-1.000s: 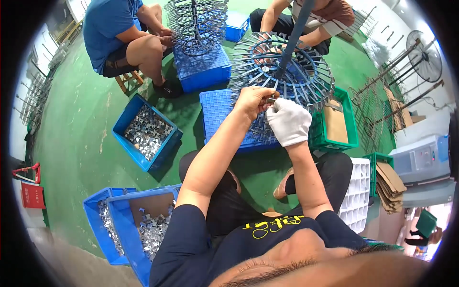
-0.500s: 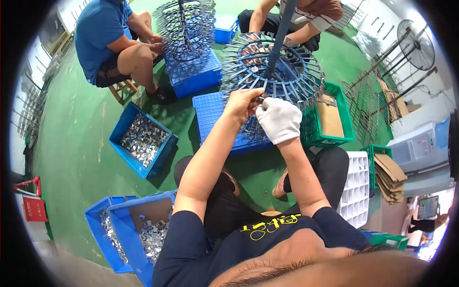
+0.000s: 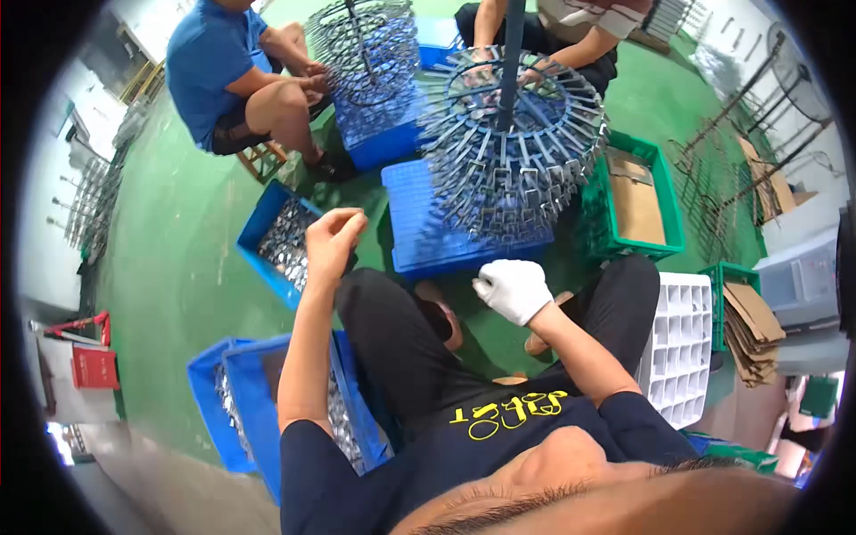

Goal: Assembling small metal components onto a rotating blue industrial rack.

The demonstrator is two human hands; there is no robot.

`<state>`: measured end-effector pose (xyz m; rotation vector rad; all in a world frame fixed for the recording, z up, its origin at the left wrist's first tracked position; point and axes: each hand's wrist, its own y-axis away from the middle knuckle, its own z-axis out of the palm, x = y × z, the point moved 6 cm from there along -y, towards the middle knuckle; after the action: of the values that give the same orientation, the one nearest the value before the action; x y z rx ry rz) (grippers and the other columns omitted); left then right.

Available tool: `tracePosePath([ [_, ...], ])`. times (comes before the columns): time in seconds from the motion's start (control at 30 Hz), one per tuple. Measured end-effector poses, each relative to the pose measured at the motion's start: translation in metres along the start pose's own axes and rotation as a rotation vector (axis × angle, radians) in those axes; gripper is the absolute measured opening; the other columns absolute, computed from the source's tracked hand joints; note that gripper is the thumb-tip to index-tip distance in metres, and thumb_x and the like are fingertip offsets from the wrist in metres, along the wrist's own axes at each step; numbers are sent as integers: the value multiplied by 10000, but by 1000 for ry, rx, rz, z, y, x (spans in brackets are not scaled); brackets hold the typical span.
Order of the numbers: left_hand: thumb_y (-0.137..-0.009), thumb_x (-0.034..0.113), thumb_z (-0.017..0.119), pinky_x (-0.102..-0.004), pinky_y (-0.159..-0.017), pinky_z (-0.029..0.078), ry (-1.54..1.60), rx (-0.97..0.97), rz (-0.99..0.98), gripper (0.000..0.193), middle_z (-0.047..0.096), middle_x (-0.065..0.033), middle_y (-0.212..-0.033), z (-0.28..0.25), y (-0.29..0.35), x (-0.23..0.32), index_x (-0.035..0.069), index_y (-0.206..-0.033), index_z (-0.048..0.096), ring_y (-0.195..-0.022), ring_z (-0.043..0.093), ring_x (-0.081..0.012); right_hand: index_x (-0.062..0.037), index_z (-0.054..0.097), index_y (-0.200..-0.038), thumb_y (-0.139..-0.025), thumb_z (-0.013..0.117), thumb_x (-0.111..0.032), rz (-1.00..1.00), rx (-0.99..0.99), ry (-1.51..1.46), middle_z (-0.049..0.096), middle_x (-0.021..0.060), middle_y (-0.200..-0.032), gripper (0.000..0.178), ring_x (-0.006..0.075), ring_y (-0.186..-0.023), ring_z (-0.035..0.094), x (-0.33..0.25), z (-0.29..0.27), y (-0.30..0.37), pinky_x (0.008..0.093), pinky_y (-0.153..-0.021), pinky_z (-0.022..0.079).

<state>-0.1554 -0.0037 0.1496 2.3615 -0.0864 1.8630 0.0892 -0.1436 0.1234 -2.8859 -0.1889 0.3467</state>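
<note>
My bare left hand (image 3: pixel 330 244) is over the right edge of a blue bin (image 3: pixel 287 292) of small metal pieces, its fingers drawn together. Above my lap hangs my right hand (image 3: pixel 514 291) in a white glove, its fingers curled closed. Anything inside either hand is too small or hidden to make out. In front of both hands stands a round rack (image 3: pixel 513 183) with a central post and rings of radiating metal prongs, some near ones carrying small clips. Neither hand touches it. Beneath it is an upturned blue crate (image 3: pixel 412 214).
Two other people sit across from me; one person's hands (image 3: pixel 481 73) reach into my rack, the other person (image 3: pixel 214 80) sits by a second rack (image 3: pixel 361 53). Blue bins (image 3: pixel 245 379) are at my left, a green crate (image 3: pixel 673 227) and white divided tray (image 3: pixel 673 343) at my right.
Both my hands have left the rack's near edge. The left has gone leftward to the bin of metal pieces; the right has dropped back toward my lap. The view has shifted slightly.
</note>
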Motion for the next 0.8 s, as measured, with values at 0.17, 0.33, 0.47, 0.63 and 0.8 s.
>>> tracePosePath([
  [0.17, -759, 168, 678, -302, -828, 465, -878, 408, 357, 284, 639, -90, -1029, -71, 93, -50, 29, -1004, 645, -927, 598, -236, -63, 646, -675, -724, 548, -274, 0, -353, -136, 649, 137, -705, 237, 357, -652, 610, 26, 65, 34, 424, -571, 468],
  [0.33, -709, 184, 691, -370, -976, 371, -853, 577, 308, 472, 528, -142, -1220, -52, 194, -52, 54, -1145, 568, -1099, 500, -307, -89, 684, -775, -699, 552, -294, -160, -749, 71, 675, 124, -802, 255, 351, -732, 624, 34, 124, 65, 420, -649, 493],
  [0.47, -726, 244, 673, -387, -916, 422, -1043, 526, -31, 682, 490, -160, -1260, -27, 262, -70, 55, -1319, 394, -1087, 528, -314, -103, 701, -817, -699, 555, -288, -235, -835, -13, 687, 95, -843, 264, 342, -772, 629, 12, 128, 72, 402, -680, 499],
  [0.63, -774, 211, 618, -405, -713, 500, -1195, 490, -367, 636, 574, -151, -1124, -38, 279, -89, 69, -1337, 357, -896, 611, -324, -89, 702, -855, -704, 541, -284, -149, -957, -46, 689, 94, -890, 295, 331, -828, 633, 27, 156, 69, 388, -719, 504],
  [0.8, -809, 164, 565, -447, -571, 491, -1246, 556, -435, 571, 630, -157, -898, -58, 288, -102, 110, -1338, 356, -660, 621, -361, -86, 701, -900, -703, 548, -307, -163, -1017, -65, 687, 105, -905, 333, 331, -833, 634, 39, 189, 61, 380, -726, 504],
])
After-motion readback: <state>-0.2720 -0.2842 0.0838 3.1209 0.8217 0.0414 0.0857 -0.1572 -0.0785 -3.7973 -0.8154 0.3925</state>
